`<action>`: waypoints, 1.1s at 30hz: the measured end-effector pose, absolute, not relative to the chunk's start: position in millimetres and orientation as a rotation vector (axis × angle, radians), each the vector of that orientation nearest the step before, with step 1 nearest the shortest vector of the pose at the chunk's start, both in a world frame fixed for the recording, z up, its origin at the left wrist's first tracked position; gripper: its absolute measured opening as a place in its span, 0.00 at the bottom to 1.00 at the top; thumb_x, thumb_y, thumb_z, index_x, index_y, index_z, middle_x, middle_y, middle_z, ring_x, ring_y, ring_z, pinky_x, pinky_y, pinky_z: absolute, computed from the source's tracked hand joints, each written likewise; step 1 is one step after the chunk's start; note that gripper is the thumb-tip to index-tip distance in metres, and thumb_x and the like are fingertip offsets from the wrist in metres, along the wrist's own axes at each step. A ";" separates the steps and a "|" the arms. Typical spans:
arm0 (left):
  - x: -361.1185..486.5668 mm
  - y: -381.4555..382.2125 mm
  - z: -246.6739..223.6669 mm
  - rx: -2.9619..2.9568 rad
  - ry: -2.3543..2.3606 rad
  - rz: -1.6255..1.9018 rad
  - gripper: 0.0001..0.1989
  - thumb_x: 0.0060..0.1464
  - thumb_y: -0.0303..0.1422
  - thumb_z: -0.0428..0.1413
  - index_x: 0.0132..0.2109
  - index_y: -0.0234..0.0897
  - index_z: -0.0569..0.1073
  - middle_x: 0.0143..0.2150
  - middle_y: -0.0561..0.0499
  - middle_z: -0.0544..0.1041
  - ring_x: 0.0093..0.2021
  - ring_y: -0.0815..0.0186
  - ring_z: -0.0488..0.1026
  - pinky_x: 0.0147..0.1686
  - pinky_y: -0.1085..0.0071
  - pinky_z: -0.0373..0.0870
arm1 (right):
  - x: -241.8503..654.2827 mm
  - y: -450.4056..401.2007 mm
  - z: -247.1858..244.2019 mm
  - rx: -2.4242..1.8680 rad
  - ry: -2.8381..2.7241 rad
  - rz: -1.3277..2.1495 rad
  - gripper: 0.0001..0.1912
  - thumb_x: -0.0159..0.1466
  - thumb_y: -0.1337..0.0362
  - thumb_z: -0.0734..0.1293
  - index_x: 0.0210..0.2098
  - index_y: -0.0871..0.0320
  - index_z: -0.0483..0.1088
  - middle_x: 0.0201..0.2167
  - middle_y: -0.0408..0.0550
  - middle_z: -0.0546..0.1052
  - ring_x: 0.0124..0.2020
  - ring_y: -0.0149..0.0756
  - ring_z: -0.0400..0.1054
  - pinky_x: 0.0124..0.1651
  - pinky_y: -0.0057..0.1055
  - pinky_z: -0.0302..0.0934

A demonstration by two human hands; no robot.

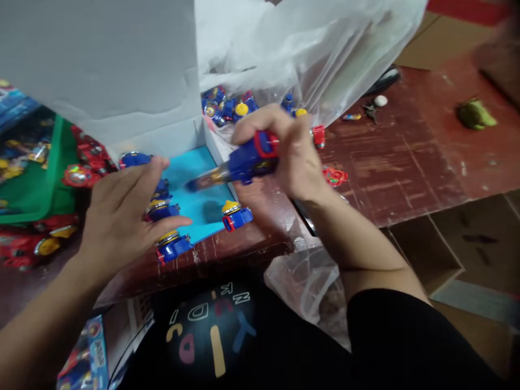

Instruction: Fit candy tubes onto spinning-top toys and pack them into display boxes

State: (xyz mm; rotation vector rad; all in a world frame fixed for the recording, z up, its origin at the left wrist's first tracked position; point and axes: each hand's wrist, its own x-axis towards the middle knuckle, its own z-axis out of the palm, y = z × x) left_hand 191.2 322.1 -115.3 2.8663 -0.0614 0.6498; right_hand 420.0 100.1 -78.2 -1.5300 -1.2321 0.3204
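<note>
My right hand [294, 151] grips a blue toy [247, 160] with a red ring and a long, motion-blurred tip pointing left over the box. My left hand [122, 214] has its fingers apart, above the left side of the box and partly covering a row of blue toys; whether it touches them is unclear. One of those toys [174, 246] sits at the front left edge. Another blue toy with a yellow tip [238, 215] lies at the box's front right corner. The white box [158, 138] has a bright blue bottom and a raised lid.
Behind the box, a clear plastic bag [320, 59] holds several blue toys. A green basket [59, 162] stands at the left beside red toys [87, 162]. Small parts and a red piece [335, 176] lie on the red-brown table [385, 157]. Cardboard boxes [475, 244] are at the right.
</note>
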 end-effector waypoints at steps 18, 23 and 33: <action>145.0 315.7 -151.8 2.488 0.349 0.748 0.18 0.76 0.38 0.47 0.63 0.42 0.75 0.64 0.45 0.79 0.70 0.61 0.72 0.73 0.52 0.63 | 430.9 129.0 -125.1 -2.049 -2.101 0.508 0.32 0.77 0.39 0.49 0.58 0.51 0.73 0.54 0.55 0.81 0.33 0.42 0.78 0.27 0.38 0.64; 23.7 385.2 -191.9 2.504 1.477 0.911 0.21 0.70 0.42 0.55 0.62 0.35 0.74 0.64 0.35 0.76 0.68 0.50 0.70 0.70 0.48 0.63 | 431.1 144.9 -90.1 -2.025 -2.069 0.078 0.28 0.76 0.41 0.54 0.68 0.45 0.66 0.59 0.58 0.78 0.44 0.57 0.80 0.27 0.47 0.69; 38.1 541.3 -158.5 2.618 1.560 0.336 0.22 0.73 0.32 0.42 0.65 0.32 0.73 0.65 0.34 0.73 0.68 0.51 0.66 0.69 0.53 0.62 | 217.1 399.5 -132.7 -0.740 -3.272 -0.582 0.21 0.77 0.65 0.56 0.60 0.46 0.75 0.61 0.47 0.78 0.58 0.43 0.72 0.48 0.35 0.70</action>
